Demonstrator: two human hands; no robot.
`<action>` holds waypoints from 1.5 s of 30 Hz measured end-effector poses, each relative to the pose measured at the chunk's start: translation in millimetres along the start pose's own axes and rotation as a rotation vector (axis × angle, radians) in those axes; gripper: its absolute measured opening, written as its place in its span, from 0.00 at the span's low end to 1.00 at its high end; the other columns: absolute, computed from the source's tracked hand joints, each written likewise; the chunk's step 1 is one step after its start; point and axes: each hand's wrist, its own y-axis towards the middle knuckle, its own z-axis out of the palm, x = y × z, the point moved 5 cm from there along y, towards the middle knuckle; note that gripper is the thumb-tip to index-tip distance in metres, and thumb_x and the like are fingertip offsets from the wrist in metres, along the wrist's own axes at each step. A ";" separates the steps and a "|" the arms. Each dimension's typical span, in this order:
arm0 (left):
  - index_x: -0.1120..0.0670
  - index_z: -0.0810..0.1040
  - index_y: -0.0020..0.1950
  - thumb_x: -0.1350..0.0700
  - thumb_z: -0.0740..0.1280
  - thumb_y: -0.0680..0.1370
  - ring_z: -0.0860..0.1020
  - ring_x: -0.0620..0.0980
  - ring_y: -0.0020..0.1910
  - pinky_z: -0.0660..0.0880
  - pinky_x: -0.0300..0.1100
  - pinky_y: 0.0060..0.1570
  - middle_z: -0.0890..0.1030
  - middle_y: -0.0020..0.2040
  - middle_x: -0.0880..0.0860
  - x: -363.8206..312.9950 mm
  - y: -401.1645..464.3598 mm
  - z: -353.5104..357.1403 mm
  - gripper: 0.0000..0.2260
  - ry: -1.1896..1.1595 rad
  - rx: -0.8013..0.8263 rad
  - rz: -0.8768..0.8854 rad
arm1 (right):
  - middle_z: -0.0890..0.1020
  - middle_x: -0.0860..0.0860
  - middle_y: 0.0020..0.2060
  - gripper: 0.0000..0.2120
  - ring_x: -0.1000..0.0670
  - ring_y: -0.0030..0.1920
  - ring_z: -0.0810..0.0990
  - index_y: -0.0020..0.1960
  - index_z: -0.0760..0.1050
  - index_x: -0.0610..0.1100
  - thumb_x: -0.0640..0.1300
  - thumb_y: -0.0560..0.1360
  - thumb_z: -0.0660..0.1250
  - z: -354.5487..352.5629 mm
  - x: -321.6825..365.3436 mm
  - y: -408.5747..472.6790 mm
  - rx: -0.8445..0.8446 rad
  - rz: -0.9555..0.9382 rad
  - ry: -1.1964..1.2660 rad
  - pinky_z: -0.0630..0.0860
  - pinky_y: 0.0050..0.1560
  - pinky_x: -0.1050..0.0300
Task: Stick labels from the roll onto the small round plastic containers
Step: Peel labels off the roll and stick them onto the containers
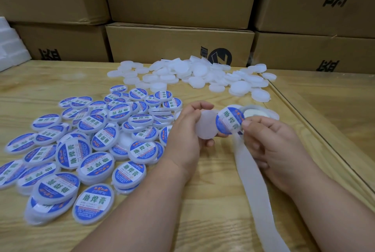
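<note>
My left hand (187,130) grips a blank white round container (207,125) by its edges, its flat face turned toward me. My right hand (272,142) holds the label roll (252,112) and pinches the white backing strip (254,180), which trails down toward the table's near edge. A round blue and white label (229,121) is half peeled from the strip and stands between the two hands, its left edge close to the container. Whether it touches the container I cannot tell.
A spread of several labelled containers (81,150) covers the wooden table (203,201) on the left. Several blank white containers (192,75) lie heaped at the back. Stacked cardboard boxes (178,42) wall off the far side. A raised wooden rim (304,122) runs along the right.
</note>
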 end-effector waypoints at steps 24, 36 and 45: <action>0.48 0.78 0.50 0.60 0.57 0.67 0.82 0.51 0.32 0.69 0.39 0.28 0.87 0.46 0.55 7.1 2.6 4.7 0.16 0.148 0.091 -0.054 | 0.61 0.52 0.23 0.16 0.56 0.21 0.56 0.49 0.87 0.44 0.51 0.67 0.69 7.5 -13.8 1.0 0.194 0.241 0.034 0.54 0.20 0.68; 0.48 0.82 0.50 0.37 0.54 0.83 0.77 0.48 0.23 0.66 0.34 0.21 0.87 0.39 0.53 1.6 2.8 -5.3 0.22 0.148 -0.074 -0.043 | 0.67 0.48 0.25 0.10 0.53 0.22 0.59 0.51 0.83 0.42 0.42 0.76 0.65 -2.8 -14.9 8.2 0.051 0.098 0.106 0.57 0.21 0.64; 0.51 0.78 0.45 0.49 0.68 0.81 0.73 0.43 0.29 0.71 0.34 0.28 0.80 0.34 0.47 0.0 4.1 -10.1 0.08 0.125 -0.139 0.034 | 0.67 0.49 0.26 0.09 0.53 0.23 0.59 0.47 0.84 0.45 0.43 0.75 0.65 -2.0 -14.7 8.1 0.058 0.100 0.089 0.57 0.21 0.63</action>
